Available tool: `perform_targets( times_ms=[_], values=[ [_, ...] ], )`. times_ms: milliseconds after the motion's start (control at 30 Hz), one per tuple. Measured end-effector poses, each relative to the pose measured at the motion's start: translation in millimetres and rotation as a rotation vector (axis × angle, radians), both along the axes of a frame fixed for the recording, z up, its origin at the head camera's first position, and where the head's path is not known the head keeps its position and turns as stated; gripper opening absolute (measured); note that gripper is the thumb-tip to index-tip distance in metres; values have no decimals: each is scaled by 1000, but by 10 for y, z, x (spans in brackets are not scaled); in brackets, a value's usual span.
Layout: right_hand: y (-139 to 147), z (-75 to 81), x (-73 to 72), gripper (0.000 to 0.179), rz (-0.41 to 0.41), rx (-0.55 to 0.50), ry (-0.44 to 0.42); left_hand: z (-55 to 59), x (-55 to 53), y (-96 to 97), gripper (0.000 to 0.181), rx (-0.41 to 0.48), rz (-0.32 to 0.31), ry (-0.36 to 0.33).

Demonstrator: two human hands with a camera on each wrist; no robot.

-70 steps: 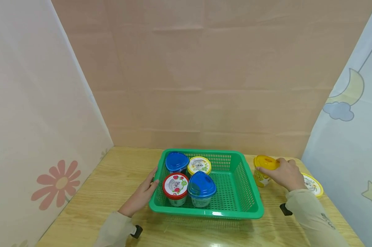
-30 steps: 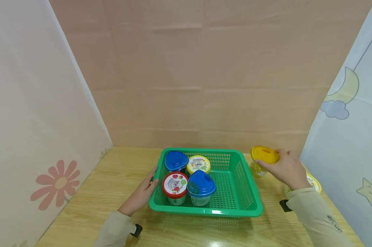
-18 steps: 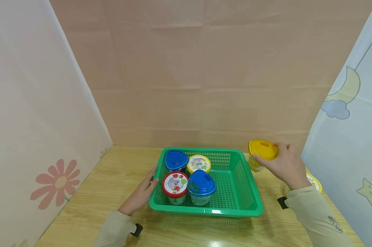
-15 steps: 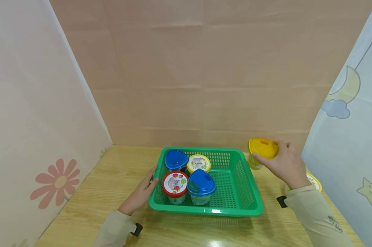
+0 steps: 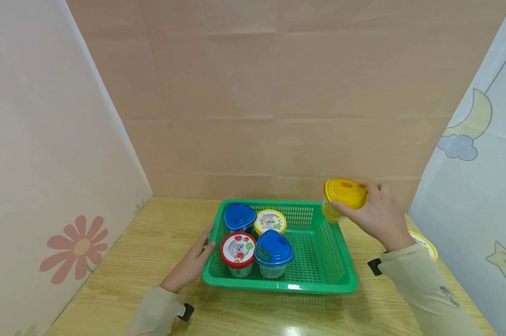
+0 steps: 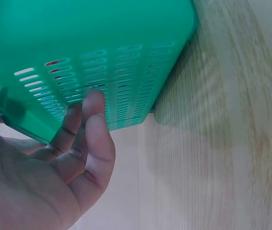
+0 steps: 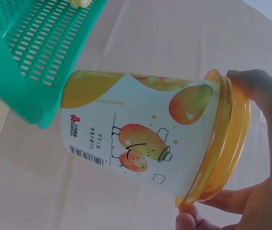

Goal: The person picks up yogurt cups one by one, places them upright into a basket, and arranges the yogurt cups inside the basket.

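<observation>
My right hand [image 5: 383, 215] grips a tall yogurt cup with mango pictures [image 7: 140, 129] by its orange-yellow lid [image 5: 346, 193]. The cup is tilted and raised at the back right corner of the green plastic basket [image 5: 278, 288]; in the right wrist view its base overlaps the basket's rim. My left hand [image 5: 192, 263] rests against the basket's left side, its loosely bent fingers [image 6: 100, 143] at the slotted wall. Inside the basket's left half stand two blue-lidded cups [image 5: 274, 249], a red-rimmed cup [image 5: 238, 249] and a yellow-rimmed cup [image 5: 270, 221].
Another yellow-rimmed cup [image 5: 425, 245] stands on the wooden table [image 5: 122, 261] at the right, partly hidden by my right sleeve. A brown backdrop [image 5: 244, 116] rises behind the table, with printed cloths on both sides.
My right hand has lifted the mango yogurt cup from the table and carried it up and left towards the basket. The left hand and the basket have stayed in place.
</observation>
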State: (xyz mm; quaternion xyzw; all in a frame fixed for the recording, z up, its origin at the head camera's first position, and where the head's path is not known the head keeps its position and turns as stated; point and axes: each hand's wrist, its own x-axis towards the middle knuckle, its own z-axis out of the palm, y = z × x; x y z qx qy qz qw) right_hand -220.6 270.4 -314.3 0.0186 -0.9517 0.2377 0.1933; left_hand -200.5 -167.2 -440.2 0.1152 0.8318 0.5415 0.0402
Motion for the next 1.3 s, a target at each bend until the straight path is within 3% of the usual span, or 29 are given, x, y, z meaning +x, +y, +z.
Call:
perform_targets(
  times_ms=[700, 1067, 1300],
  values=[
    [-347, 23, -189, 93, 132, 100, -128, -13, 12, -6, 59, 12, 1, -19],
    [-453, -85, -318, 79, 168, 166, -151, -10, 4, -4, 58, 4, -1, -9],
    [-510, -146, -392, 81, 193, 202, -185, -9, 4, 0, 58, 3, -2, -9]
  ],
)
